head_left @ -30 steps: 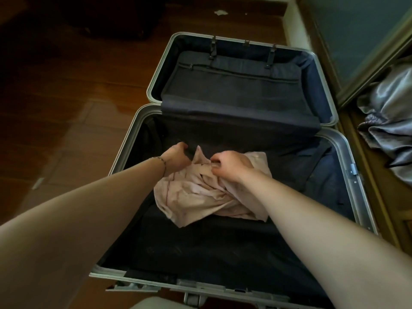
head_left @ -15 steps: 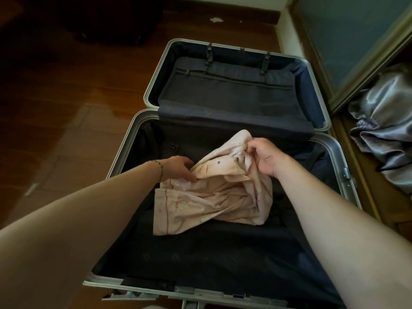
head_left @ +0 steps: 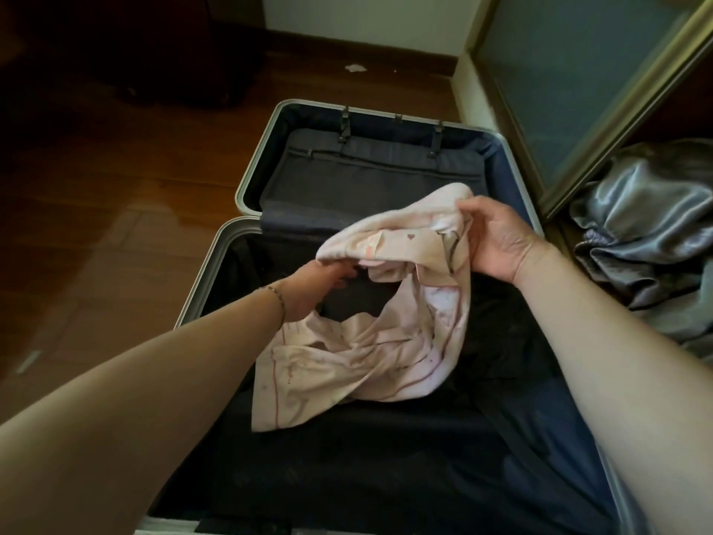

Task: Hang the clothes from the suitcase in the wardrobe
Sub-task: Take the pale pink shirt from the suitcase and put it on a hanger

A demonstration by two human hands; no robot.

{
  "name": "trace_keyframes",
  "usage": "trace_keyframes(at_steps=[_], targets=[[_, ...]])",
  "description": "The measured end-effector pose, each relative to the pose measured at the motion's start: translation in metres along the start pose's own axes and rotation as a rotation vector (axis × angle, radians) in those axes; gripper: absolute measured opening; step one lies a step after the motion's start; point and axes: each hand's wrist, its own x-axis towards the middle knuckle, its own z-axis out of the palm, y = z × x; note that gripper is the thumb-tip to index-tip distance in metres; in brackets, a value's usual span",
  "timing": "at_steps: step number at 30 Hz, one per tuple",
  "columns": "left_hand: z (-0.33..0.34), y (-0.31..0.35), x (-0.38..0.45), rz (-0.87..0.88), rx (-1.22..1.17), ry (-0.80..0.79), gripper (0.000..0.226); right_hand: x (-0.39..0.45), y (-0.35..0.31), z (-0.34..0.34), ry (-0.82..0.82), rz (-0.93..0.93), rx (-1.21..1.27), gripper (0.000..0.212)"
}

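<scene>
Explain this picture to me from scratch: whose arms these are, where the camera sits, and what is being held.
There is no machine here: a person wears one camera on the head, looking down at their own arms. On the wooden floor lies an open suitcase with a dark lining. The right hand grips the top of a pale pink garment and lifts it; the left hand, a bracelet on its wrist, reaches under the fabric, its fingertips hidden. Grey satin cloth lies beside the wardrobe door.
</scene>
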Motion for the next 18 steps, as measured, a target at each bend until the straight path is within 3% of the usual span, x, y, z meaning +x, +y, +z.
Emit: trace_keyframes(at_steps=[3, 6, 10, 12, 14, 18], targets=[[0.001, 0.021, 0.003, 0.041, -0.202, -0.084, 0.034, 0.001, -0.001, 0.009, 0.001, 0.03, -0.014, 0.03], [-0.003, 0.038, 0.006, 0.091, -0.391, -0.036, 0.037, 0.006, 0.006, 0.017, -0.034, 0.061, -0.044, 0.038], [0.001, 0.046, 0.005, 0.008, -0.567, -0.045, 0.039, 0.012, 0.021, 0.034, -0.122, 0.084, -0.069, 0.034], [0.003, 0.045, 0.005, 0.005, -0.645, -0.025, 0.041, 0.014, 0.025, 0.042, -0.091, 0.111, -0.106, 0.035], [0.002, 0.044, 0.006, 0.02, -0.709, -0.002, 0.042, 0.015, 0.03, 0.047, -0.032, 0.074, -0.294, 0.039], [-0.002, 0.045, 0.004, 0.029, -0.713, -0.005, 0.042, 0.016, 0.034, 0.041, 0.089, -0.136, -0.901, 0.053]])
